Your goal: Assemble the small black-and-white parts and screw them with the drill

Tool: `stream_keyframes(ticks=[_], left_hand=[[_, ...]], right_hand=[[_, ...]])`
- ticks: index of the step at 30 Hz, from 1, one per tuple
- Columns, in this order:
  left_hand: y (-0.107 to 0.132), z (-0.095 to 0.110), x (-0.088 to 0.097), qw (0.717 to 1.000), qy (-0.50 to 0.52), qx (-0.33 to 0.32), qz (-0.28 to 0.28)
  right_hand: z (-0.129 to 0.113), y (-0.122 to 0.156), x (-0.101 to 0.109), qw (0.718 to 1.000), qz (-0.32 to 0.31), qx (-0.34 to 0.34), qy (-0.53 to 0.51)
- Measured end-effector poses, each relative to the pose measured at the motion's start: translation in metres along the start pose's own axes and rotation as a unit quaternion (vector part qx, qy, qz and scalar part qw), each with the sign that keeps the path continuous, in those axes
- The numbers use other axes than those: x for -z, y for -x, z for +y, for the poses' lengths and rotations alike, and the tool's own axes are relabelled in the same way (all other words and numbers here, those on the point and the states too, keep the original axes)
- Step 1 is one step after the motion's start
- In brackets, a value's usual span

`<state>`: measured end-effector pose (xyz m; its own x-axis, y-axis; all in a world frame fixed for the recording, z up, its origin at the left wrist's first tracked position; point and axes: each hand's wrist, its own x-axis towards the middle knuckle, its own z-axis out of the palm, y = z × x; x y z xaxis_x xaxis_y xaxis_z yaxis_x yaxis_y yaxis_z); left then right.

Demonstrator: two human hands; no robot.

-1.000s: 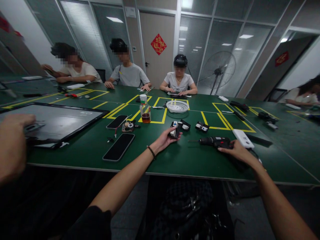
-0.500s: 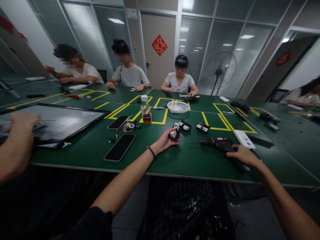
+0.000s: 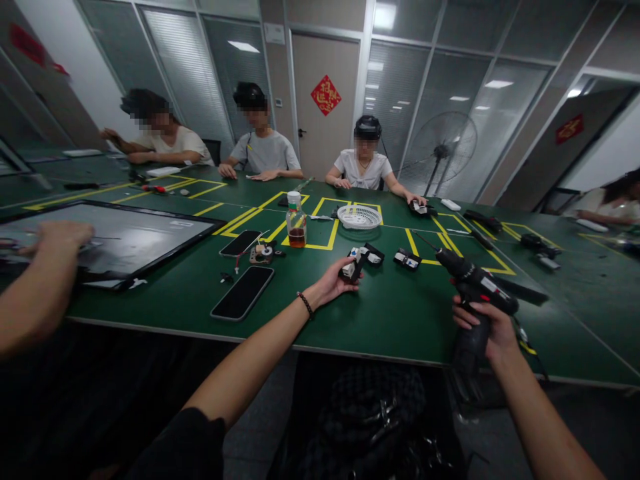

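My left hand (image 3: pixel 336 279), with a beaded bracelet at the wrist, is closed around a small black-and-white block-shaped part (image 3: pixel 350 268) just above the table. Two similar parts lie on the green surface beyond it: a near one (image 3: pixel 373 255) close to my fingertips and another black-and-white part (image 3: pixel 407 259) farther right. My right hand (image 3: pixel 493 327) grips the handle of a black cordless drill (image 3: pixel 477 287), lifted off the table near its front edge. Its long thin bit (image 3: pixel 427 241) points forward and to the left. The drill's lower end hangs past the table edge.
Left of my arm lie a phone (image 3: pixel 243 293), a second phone (image 3: pixel 241 243) and a small motor-like part with wires (image 3: pixel 265 252). Behind them stand a bottle (image 3: pixel 296 223) and a white basket (image 3: pixel 359 217). A neighbour's arm (image 3: pixel 45 287) reaches over a large flat panel (image 3: pixel 150 233).
My right hand has raised the drill from the table and tilted its bit upward. My left hand stays put with its part. Across the table, a person's hand has moved over to a dark object.
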<state>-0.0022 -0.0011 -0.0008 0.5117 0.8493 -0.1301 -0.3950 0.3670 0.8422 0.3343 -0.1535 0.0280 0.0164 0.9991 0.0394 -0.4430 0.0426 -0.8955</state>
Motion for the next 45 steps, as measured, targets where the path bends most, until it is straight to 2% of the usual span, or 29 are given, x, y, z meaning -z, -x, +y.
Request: stream_keyframes(ticks=[4, 8, 19, 23, 26, 29, 32, 35, 38, 45], left_hand=[[0.0, -0.001, 0.002, 1.0, -0.01, 0.006, 0.005], [0.001, -0.001, 0.001, 0.999, -0.027, 0.024, 0.005], [0.002, -0.002, 0.002, 0.999, -0.021, 0.029, -0.038], [0.001, -0.002, 0.001, 0.999, -0.016, 0.018, -0.035], [0.001, -0.002, -0.001, 0.999, -0.04, -0.01, -0.01], [0.0, -0.004, -0.001, 0.988, -0.117, -0.085, 0.057], [0.001, -0.006, 0.0, 0.955, -0.207, -0.162, 0.14], [0.002, -0.008, 0.001, 0.921, -0.273, -0.205, 0.189], [0.002, -0.009, 0.002, 0.904, -0.303, -0.217, 0.209], [-0.001, -0.013, 0.003, 0.909, -0.309, -0.192, 0.205]], right_hand=[[0.026, -0.005, 0.0, 0.998, -0.002, -0.037, -0.051], [0.04, -0.012, -0.001, 0.996, -0.015, -0.083, -0.039], [0.041, -0.007, -0.002, 0.995, -0.036, -0.092, -0.011], [0.041, -0.009, 0.001, 0.995, -0.039, -0.09, -0.012], [0.041, -0.01, 0.0, 0.995, -0.039, -0.086, -0.017], [0.041, -0.01, -0.003, 0.995, -0.042, -0.089, -0.027], [0.042, -0.012, -0.009, 0.994, -0.045, -0.089, -0.034], [0.045, -0.014, -0.016, 0.994, -0.052, -0.089, -0.033], [0.049, -0.015, -0.018, 0.994, -0.054, -0.092, -0.023], [0.048, -0.006, -0.019, 0.991, -0.07, -0.11, -0.013]])
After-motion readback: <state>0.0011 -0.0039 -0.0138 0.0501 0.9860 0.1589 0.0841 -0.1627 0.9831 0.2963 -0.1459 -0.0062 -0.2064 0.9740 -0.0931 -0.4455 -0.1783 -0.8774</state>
